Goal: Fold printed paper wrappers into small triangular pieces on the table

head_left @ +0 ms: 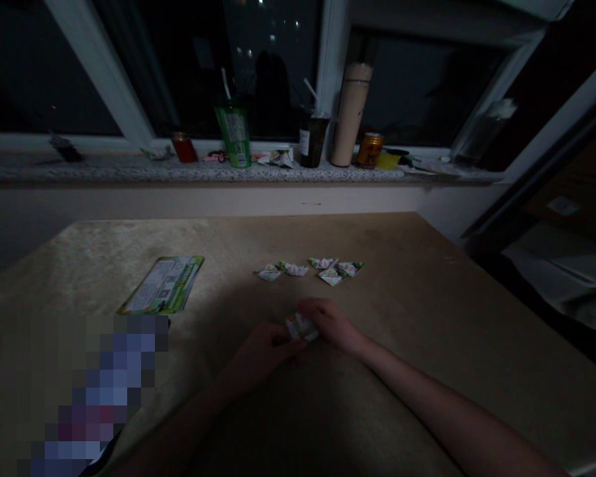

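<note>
Between my two hands, just above or on the table, is a small piece of printed paper (300, 326), white with green and orange print. My left hand (271, 348) pinches its lower left side with thumb and fingers. Curled over its upper right part, my right hand (328, 323) grips it too and hides some of it. Beyond my hands lie several small folded paper pieces, two at the left near a folded paper (293, 268) and a cluster around another folded paper (332, 275). A flat stack of green and white printed sheets (163, 285) rests to the left.
A blurred-out, pixelated object (104, 391) lies at the lower left of the table (402, 245). Behind, the windowsill (144, 171) carries a green cup (236, 136), a dark cup (312, 140), a tall beige flask (351, 116), an orange can (370, 150) and a red jar (184, 147).
</note>
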A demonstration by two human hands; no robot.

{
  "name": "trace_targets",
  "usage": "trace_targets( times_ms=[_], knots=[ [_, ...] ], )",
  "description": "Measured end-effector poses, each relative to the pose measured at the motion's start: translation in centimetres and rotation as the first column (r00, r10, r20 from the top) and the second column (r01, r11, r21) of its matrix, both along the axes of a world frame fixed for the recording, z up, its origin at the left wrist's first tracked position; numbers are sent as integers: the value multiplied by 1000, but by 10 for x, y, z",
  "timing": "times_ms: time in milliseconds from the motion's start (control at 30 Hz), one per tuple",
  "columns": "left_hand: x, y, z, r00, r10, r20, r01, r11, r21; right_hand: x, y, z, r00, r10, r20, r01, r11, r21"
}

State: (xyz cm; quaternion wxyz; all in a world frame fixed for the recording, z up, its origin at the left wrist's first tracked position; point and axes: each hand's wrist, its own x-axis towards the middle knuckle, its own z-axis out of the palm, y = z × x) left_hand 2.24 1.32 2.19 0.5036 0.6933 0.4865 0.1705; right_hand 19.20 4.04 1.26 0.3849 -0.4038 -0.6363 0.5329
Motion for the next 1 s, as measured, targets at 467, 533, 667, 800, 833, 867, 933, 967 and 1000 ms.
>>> trace_targets(
  times_ms=[467,533,667,800,833,867,933,967,1000],
  knots=[
    [1,1,4,998,51,21,-51,999,12,3,3,-5,997,36,-70,-42,995,-86],
    [2,1,4,998,57,27,-58,998,17,4,2,-5,998,46,-48,-49,997,-62],
    [2,1,5,998,54,42,-54,999,6,2,-1,-10,999,-24,41,24,1000,0],
    [2,1,6,996,69,52,-70,998,3,-2,-2,-13,997,-57,54,57,998,12],
    [2,1,6,996,75,53,-75,997,4,-2,-2,-13,998,-50,27,50,999,-17],
    [2,1,6,995,81,54,-82,997,5,-2,-1,-13,999,-40,-7,40,998,-51],
    [1,1,5,993,103,56,-104,994,11,0,-1,-13,997,-19,-72,11,995,-103],
    [1,2,5,991,118,59,-119,993,17,1,0,-12,996,-3,-87,-7,994,-110],
    [0,3,5,989,134,62,-136,990,23,2,-1,-12,996,19,-90,-29,994,-105]
  ],
)
